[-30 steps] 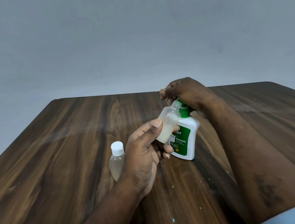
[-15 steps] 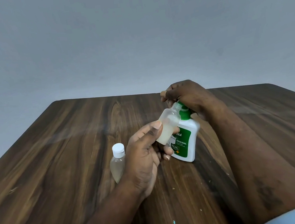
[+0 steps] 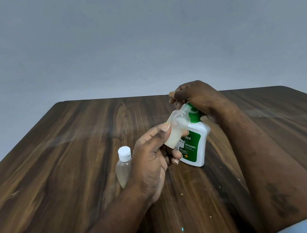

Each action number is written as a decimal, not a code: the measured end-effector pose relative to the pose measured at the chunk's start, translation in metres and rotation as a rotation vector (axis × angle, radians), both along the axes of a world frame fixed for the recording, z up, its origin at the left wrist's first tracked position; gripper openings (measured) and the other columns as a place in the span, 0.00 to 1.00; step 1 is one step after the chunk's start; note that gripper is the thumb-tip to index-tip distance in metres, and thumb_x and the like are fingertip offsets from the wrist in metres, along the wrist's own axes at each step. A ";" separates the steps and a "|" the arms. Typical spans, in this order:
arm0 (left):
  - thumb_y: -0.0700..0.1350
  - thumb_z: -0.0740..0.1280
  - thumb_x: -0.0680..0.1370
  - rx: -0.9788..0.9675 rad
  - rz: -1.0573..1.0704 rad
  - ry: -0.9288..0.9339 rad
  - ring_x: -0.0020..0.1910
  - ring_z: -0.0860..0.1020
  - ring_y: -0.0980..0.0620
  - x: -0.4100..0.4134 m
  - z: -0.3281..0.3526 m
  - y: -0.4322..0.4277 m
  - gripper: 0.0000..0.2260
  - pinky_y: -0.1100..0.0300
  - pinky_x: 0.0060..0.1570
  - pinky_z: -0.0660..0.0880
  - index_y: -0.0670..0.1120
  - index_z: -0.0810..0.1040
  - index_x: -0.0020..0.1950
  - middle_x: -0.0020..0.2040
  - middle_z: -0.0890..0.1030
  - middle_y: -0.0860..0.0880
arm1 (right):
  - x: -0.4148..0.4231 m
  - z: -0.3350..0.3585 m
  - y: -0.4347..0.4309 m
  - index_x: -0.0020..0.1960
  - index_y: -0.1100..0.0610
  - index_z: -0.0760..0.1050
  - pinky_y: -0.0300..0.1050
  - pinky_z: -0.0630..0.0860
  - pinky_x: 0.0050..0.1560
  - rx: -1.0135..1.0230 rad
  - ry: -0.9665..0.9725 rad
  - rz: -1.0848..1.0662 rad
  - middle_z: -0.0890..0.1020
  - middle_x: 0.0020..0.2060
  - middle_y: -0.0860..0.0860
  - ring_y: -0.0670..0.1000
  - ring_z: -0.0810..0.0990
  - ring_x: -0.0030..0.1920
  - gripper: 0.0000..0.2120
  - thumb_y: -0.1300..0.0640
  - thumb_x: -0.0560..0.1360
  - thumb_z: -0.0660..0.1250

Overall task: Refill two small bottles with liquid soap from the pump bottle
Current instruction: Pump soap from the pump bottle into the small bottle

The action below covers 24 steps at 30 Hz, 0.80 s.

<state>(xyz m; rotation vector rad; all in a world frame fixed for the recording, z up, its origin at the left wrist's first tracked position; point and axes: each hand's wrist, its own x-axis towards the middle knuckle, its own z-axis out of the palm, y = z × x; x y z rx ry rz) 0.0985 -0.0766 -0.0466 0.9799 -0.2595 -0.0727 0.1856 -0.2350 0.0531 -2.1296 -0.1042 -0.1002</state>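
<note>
On the dark wood-grain bench (image 3: 77,166), the left hand (image 3: 153,161) is gripping the uncapped translucent small bottle (image 3: 178,128), tilted, mouth at the pump head. The right hand (image 3: 199,100) is clasping the top of the white green-labelled pump bottle (image 3: 196,146). Press slowly, keeping the mouth aligned.

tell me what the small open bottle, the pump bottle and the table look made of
Small open bottle: likely clear, slightly frosted plastic; pale liquid shows through.
Pump bottle: seemingly opaque glossy white plastic, green label.
Table: wood or wood-look laminate; dark streaked grain, faint sheen.
</note>
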 end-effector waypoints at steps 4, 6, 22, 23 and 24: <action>0.53 0.69 0.77 0.004 0.007 0.009 0.32 0.75 0.51 0.002 -0.002 0.000 0.21 0.59 0.31 0.72 0.39 0.83 0.63 0.58 0.80 0.26 | -0.001 -0.001 0.000 0.41 0.54 0.85 0.48 0.70 0.41 -0.003 0.008 -0.006 0.80 0.36 0.51 0.51 0.73 0.36 0.11 0.56 0.80 0.69; 0.53 0.69 0.77 0.001 0.003 0.007 0.32 0.75 0.50 0.002 -0.002 0.000 0.22 0.59 0.31 0.72 0.40 0.82 0.63 0.58 0.79 0.25 | -0.001 0.000 0.000 0.41 0.54 0.85 0.48 0.70 0.41 -0.010 0.007 -0.012 0.80 0.35 0.51 0.51 0.73 0.35 0.10 0.56 0.80 0.70; 0.52 0.69 0.80 0.005 0.008 0.005 0.32 0.75 0.50 0.003 -0.002 0.000 0.21 0.60 0.30 0.72 0.37 0.80 0.65 0.57 0.82 0.29 | 0.001 -0.001 -0.001 0.50 0.63 0.85 0.46 0.69 0.38 -0.002 0.011 -0.029 0.79 0.35 0.51 0.50 0.72 0.34 0.09 0.56 0.79 0.71; 0.52 0.68 0.79 0.004 0.006 0.006 0.32 0.75 0.50 0.003 -0.002 0.000 0.21 0.60 0.30 0.72 0.37 0.80 0.65 0.56 0.83 0.30 | 0.001 0.000 -0.001 0.51 0.63 0.85 0.46 0.70 0.38 -0.005 0.008 -0.032 0.79 0.36 0.51 0.50 0.73 0.34 0.09 0.56 0.79 0.71; 0.52 0.68 0.79 0.002 0.005 0.004 0.32 0.75 0.50 0.003 -0.002 0.000 0.21 0.60 0.30 0.72 0.37 0.80 0.65 0.56 0.83 0.30 | 0.001 0.001 -0.001 0.51 0.63 0.84 0.45 0.70 0.38 -0.009 0.005 -0.037 0.80 0.36 0.51 0.50 0.73 0.34 0.09 0.56 0.79 0.71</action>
